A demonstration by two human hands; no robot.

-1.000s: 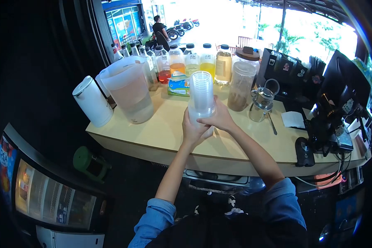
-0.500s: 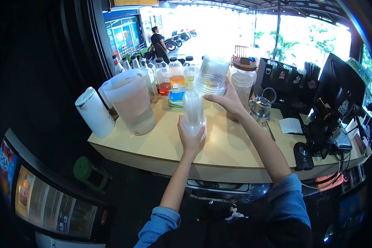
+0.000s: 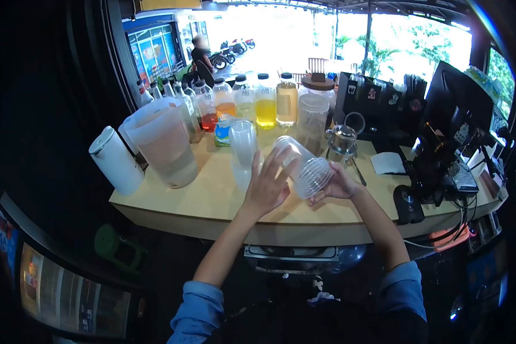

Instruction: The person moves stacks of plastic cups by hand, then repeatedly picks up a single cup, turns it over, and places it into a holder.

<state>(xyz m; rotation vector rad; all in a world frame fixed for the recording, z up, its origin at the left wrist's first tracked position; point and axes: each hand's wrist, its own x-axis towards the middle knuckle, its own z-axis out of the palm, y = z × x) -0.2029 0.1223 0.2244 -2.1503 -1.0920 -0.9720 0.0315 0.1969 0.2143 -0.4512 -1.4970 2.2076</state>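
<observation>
My right hand (image 3: 339, 182) is closed round the rim end of a tilted stack of clear plastic cups (image 3: 309, 175). The stack's narrow end points up and left, towards my left hand (image 3: 268, 186). The fingers of my left hand are spread beside the stack, and I cannot make out whether they touch it. Just behind my left hand, another stack of clear cups (image 3: 243, 146) stands upright on the counter. A tall clear container (image 3: 313, 123) is upright behind the tilted stack.
On the wooden counter (image 3: 212, 198) are a large pitcher (image 3: 165, 146), a white jug (image 3: 116, 160), bottles of coloured liquid (image 3: 265, 109), a metal pot (image 3: 343, 137), a white napkin (image 3: 387, 163) and a black monitor (image 3: 456, 109). A person (image 3: 201, 60) stands outside.
The upright cup stack is out of my left hand and on the counter. The other stack, in my right hand, has come down and tilted. My left hand has opened. The view has shifted.
</observation>
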